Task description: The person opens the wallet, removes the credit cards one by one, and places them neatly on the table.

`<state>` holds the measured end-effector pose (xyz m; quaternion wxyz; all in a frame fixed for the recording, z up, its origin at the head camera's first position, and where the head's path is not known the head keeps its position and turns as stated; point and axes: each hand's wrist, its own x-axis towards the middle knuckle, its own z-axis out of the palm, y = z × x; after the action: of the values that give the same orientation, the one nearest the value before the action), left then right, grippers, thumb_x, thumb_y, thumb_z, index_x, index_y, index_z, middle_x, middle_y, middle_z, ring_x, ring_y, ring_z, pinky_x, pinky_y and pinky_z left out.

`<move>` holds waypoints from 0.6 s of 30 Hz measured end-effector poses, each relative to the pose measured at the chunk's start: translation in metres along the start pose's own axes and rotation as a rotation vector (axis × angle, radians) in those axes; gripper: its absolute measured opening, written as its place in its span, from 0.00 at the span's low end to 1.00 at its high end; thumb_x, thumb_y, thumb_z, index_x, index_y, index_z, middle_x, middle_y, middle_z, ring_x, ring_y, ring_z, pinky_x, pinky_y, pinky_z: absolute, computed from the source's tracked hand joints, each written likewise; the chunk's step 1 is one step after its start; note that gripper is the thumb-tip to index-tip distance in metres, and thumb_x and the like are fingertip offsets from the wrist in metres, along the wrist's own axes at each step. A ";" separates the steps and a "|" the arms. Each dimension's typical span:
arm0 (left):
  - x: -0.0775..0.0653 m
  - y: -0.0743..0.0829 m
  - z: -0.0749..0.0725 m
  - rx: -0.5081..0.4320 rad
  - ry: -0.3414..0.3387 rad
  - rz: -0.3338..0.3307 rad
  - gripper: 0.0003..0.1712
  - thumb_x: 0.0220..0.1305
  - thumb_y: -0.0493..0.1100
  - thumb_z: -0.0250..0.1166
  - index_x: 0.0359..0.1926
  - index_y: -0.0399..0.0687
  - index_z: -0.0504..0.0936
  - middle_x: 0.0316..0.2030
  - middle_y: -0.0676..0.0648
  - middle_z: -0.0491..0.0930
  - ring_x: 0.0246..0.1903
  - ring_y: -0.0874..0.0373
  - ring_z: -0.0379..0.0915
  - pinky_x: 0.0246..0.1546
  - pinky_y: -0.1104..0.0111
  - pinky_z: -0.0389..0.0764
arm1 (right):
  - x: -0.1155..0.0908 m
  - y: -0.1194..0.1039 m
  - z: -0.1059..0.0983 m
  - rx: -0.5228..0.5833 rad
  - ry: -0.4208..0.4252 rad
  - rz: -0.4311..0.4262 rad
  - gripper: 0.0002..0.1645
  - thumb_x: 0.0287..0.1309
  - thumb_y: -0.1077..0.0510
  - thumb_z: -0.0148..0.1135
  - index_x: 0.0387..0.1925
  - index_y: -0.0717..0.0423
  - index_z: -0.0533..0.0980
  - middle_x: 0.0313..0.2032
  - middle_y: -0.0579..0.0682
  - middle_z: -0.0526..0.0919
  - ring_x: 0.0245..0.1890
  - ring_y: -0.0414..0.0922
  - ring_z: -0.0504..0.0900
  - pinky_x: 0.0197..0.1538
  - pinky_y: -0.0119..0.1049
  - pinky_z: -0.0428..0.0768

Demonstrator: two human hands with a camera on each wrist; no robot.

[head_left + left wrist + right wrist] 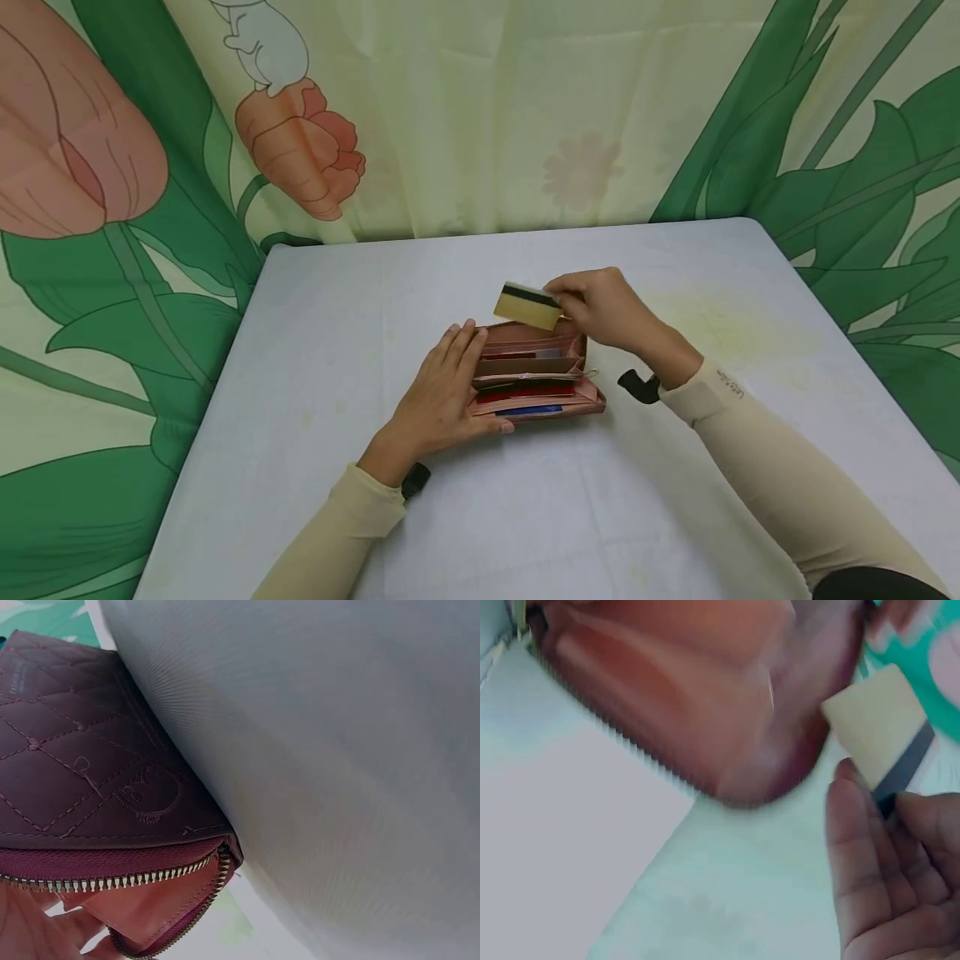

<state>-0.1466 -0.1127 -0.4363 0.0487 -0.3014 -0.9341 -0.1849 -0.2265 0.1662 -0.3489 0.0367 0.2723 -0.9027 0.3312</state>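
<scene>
A pink zip-around wallet (528,367) stands unzipped on the table, its inner pockets facing up. Its quilted dark cover (90,742) fills the upper left of the left wrist view. My left hand (442,392) holds the wallet's left end, fingers toward the far side and thumb along the near side. Between thumb and fingers my right hand (603,308) pinches a gold bank card (528,307) with a black stripe, just above the wallet's far edge. In the right wrist view the card (877,724) is beside the blurred wallet, apart from it.
Red cards (528,391) and a blue card (531,410) show in the near pockets. A white cloth covers the table (360,325). Behind it hangs a curtain (465,125) printed with plants and a carrot.
</scene>
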 end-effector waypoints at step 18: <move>0.000 0.001 -0.002 -0.020 -0.023 -0.014 0.74 0.54 0.91 0.45 0.84 0.44 0.41 0.83 0.38 0.43 0.83 0.44 0.32 0.79 0.46 0.48 | -0.018 0.117 -0.037 0.599 0.369 0.845 0.25 0.78 0.62 0.54 0.71 0.66 0.70 0.53 0.59 0.76 0.30 0.32 0.86 0.44 0.28 0.86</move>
<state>-0.1459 -0.1131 -0.4344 0.0336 -0.2976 -0.9348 -0.1909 -0.2761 0.2714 -0.3919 -0.0206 -0.1779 -0.7784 0.6017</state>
